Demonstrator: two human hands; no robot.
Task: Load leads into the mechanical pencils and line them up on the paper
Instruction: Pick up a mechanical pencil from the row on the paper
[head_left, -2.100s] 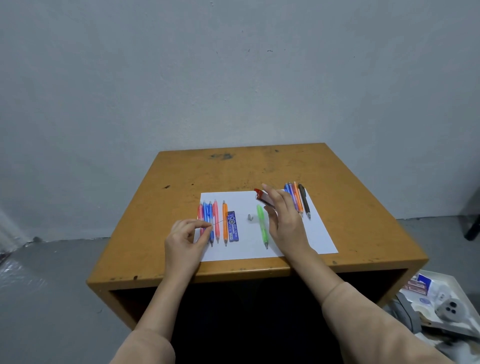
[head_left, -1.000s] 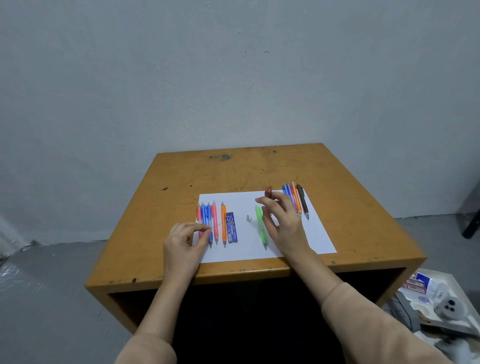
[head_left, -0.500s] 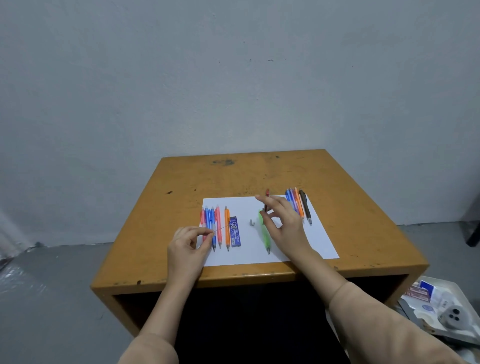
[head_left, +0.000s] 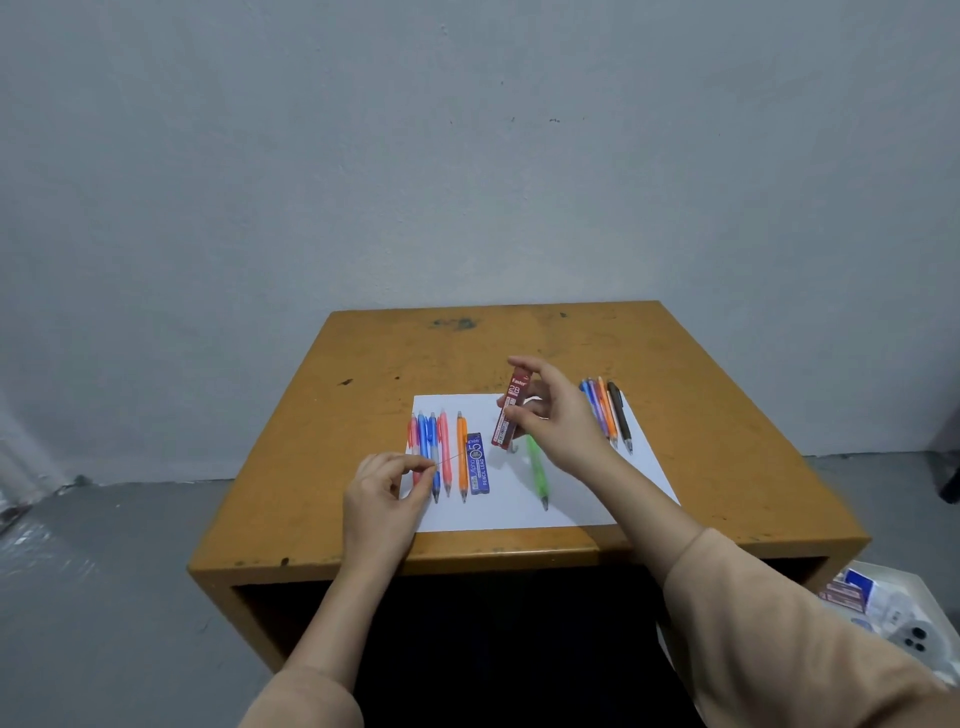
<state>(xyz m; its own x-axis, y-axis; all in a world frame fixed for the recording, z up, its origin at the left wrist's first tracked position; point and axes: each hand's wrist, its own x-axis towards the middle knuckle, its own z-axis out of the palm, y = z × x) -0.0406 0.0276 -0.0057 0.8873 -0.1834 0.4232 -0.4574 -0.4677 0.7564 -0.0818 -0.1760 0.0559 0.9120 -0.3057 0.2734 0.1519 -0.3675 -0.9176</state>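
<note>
A white sheet of paper lies on the wooden table. My right hand holds a red lead case upright above the paper. My left hand pinches a thin lead at the paper's left edge. Several pencils, pink, blue and orange, lie side by side on the left of the sheet, with a blue lead case beside them. A green pencil lies in the middle, partly under my right hand. Several more pencils lie at the sheet's right.
A grey wall stands behind the table. A white tray with small boxes and a white device sits on the floor at the lower right. A small grey piece lies on the paper beside the green pencil.
My right hand has lifted the red lead case off the paper and turned it upright. My left hand stays put, pinching the lead.
</note>
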